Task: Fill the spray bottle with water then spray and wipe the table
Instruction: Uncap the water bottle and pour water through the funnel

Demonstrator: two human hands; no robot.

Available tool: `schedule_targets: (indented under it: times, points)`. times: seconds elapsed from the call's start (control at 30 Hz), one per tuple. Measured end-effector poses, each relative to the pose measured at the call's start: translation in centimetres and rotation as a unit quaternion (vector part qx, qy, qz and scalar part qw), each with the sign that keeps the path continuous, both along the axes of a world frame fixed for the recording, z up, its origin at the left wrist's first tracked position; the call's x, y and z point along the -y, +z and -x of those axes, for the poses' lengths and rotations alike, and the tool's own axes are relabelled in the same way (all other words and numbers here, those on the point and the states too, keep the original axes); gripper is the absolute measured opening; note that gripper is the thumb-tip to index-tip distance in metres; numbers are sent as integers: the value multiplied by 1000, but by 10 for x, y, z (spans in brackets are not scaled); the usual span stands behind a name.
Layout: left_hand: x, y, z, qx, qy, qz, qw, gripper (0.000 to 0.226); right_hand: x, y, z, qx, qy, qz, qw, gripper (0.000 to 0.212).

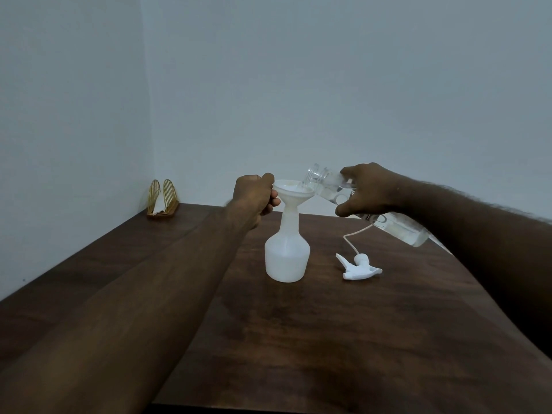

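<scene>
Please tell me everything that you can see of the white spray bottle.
The spray bottle is of white, cloudy plastic, with a wide round body and a long narrow neck. It stands upright on the dark wooden table. Its spray head is off and lies on the table to its right. A white funnel sits in its open neck; the left hand holds the funnel's rim.
</scene>
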State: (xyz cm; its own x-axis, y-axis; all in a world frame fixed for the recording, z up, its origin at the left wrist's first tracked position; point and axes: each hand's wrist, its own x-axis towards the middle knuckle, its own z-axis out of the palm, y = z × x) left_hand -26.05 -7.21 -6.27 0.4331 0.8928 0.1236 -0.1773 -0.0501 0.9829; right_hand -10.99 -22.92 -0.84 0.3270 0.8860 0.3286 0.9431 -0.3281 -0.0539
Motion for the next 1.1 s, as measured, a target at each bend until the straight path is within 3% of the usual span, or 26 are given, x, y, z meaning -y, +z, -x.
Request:
schedule_targets:
  times: [1.1]
  points:
    - [3,-4,8,-29,9,-93,995,22,5,3,4,4,-16,5,1000,48]
